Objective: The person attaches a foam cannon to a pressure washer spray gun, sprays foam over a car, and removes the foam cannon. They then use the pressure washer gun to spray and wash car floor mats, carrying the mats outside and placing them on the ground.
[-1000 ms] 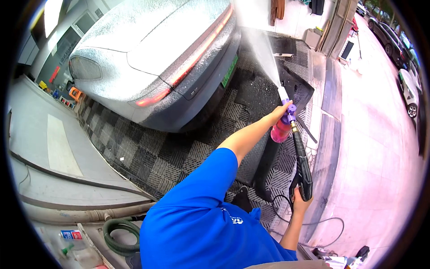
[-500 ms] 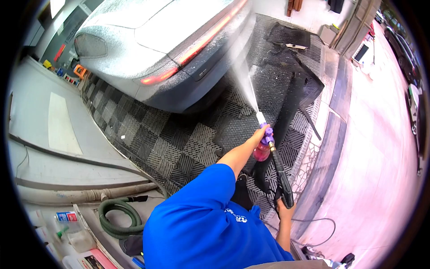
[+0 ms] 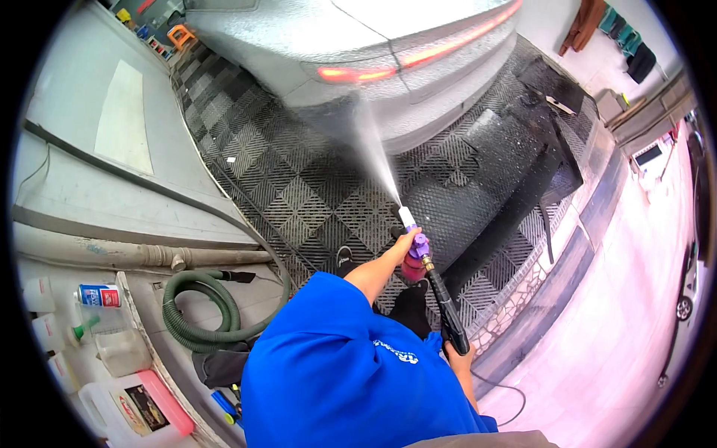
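My left hand [image 3: 405, 243] is closed around the purple and white foam cannon head at the front of a pressure washer spray gun [image 3: 446, 305]. Under that head hangs a bottle of pink liquid [image 3: 413, 269]. At the gun's black rear end, my right hand [image 3: 460, 361] is wrapped around the grip, its fingers partly hidden. A white fan of spray [image 3: 377, 157] leaves the nozzle and reaches the lower rear corner of a car [image 3: 441, 75]. Foam coats the car's body, and its red tail light glows.
Black floor mats [image 3: 485, 187] lie on the grated floor tiles [image 3: 291, 201]. A coiled green hose [image 3: 175, 313] sits at the left, near a shelf with a pink-liquid jug [image 3: 138, 407] and other containers. A thin black hose [image 3: 515, 392] trails at lower right. Clothes [image 3: 586, 26] hang on the far wall.
The view has swung, so the car sits further right. The spray has shifted from beyond the car's rear toward its near lower corner. Both hands keep their hold on the gun.
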Available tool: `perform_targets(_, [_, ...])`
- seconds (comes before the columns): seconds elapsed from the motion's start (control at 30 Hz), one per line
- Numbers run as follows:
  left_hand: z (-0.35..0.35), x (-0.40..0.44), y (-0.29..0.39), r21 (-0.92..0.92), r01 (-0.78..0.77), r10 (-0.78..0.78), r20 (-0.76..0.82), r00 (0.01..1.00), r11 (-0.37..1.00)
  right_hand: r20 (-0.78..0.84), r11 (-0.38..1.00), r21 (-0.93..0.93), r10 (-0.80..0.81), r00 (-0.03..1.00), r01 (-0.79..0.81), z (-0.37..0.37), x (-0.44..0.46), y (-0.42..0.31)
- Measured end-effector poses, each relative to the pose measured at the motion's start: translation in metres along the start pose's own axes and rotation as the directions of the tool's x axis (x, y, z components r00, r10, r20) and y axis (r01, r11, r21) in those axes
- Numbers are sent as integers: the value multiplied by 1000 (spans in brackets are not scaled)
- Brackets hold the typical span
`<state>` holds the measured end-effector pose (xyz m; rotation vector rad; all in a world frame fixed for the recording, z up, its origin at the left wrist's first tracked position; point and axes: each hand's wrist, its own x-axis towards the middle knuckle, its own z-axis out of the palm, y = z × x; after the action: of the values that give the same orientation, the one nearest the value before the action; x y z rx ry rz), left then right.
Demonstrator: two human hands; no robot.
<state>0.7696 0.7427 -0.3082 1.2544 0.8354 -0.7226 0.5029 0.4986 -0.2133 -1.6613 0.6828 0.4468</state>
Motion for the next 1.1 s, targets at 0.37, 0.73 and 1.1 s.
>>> perform_targets(0.37, [-354,-11,143,-196,-48,54,29,998,979,152,976,-47,-203,967,213,327,-18,-141])
perform_targets(0.73, [-560,-38,321,-209,-275,267,-67,961,939,215,913,-22,-395,893,408,536,-2,-278])
perform_targets(1.1, [-535,5,272,-313,-130,154,52,987,941,27,977,-68,-199,980,201,561,-53,-314])
